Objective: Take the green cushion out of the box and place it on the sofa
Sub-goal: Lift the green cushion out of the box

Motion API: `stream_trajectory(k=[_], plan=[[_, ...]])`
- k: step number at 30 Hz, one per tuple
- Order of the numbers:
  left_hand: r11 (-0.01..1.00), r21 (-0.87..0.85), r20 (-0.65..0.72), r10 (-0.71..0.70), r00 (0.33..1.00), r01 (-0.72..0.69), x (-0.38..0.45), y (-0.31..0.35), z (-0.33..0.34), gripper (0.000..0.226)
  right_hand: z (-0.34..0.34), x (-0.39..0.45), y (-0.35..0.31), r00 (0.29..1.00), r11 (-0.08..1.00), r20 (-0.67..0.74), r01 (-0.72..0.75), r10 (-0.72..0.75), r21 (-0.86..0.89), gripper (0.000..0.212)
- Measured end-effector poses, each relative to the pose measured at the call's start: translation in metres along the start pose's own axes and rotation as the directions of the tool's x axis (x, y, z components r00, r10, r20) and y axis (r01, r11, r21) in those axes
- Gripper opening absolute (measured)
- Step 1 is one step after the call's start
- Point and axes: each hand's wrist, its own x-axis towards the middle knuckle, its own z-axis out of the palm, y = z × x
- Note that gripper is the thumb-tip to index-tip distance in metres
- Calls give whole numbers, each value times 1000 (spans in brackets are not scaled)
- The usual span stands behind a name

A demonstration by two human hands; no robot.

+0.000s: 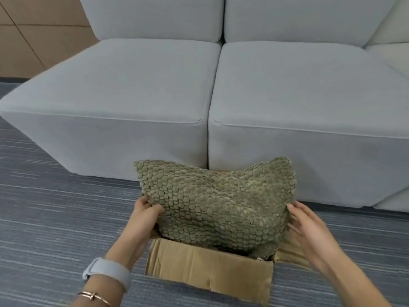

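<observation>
The green cushion (218, 204) stands half out of the box (208, 264), right before the sofa (155, 85) — my left hand (147, 214) pinches its edge, my right hand (309, 227) lies open against its side — I should close that one, then lift evenly

Both forearms are bare, with no sleeves in view. The left hand (145, 214) has a pale grey-blue watch band (108, 272) around the wrist. Just behind the watch band, further up the forearm, sits a thin rose-gold bracelet (94, 296) with a small bar detail. The right hand (309, 231) and its wrist are bare.
</observation>
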Motion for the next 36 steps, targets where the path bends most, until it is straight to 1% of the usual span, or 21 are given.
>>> stream_trajectory(k=[3,5,6,10,14,16,18,19,20,22,24,25,26,27,28,30,31,32,34,36], plan=[[997,69,-10,-25,1000,26,23,-15,3,73,3,14,24,999,998,46,8,-11,59,33],[987,157,25,-47,999,42,27,-20,6,80,4,14,31,995,996,98,19,-27,83,34],[982,187,40,-49,998,41,29,-22,8,82,4,13,34,992,998,124,28,-36,62,35],[961,277,47,-41,998,26,35,-21,19,79,1,16,43,982,977,185,75,-37,-202,45],[946,323,33,-17,999,6,43,-22,23,78,0,27,46,974,928,227,107,-25,-356,63],[934,356,13,-10,1000,4,43,-24,25,67,2,30,47,973,895,229,129,-31,-427,59],[912,410,-16,11,1000,-4,41,-26,26,48,5,32,49,972,870,220,179,-84,-460,42],[904,427,-14,27,1000,-18,40,-26,26,42,7,32,50,970,867,209,207,-122,-454,33],[900,434,-9,41,999,-33,39,-25,26,37,10,31,50,967,870,200,234,-160,-434,29],[902,427,-5,74,997,-65,38,-23,26,30,12,28,50,958,884,191,274,-215,-378,31],[912,396,-6,115,993,-103,36,-20,24,19,13,28,50,959,918,173,267,-224,-293,28],[923,364,-12,141,990,-127,34,-17,23,11,13,28,49,963,937,155,253,-220,-239,25],[933,326,-17,167,986,-153,31,-13,22,8,14,27,46,968,954,135,236,-213,-183,24],[938,293,-24,199,980,-184,28,-8,21,11,15,26,42,972,967,116,220,-205,-127,28],[942,258,-28,231,972,-216,26,-3,20,11,16,26,38,973,975,106,213,-205,-68,38],[943,197,-35,279,960,-267,20,9,17,10,19,23,27,966,973,117,228,-230,29,68],[943,168,-35,297,954,-287,16,16,15,16,21,19,19,959,968,131,244,-251,65,81],[941,141,-31,315,948,-308,13,23,14,22,24,16,10,951,960,143,262,-275,103,89],[930,110,-24,355,934,-351,3,38,12,30,28,5,-9,936,942,145,301,-322,149,91],[925,58,-17,378,926,-376,-12,60,9,35,32,-9,-36,928,932,135,327,-347,154,79]])
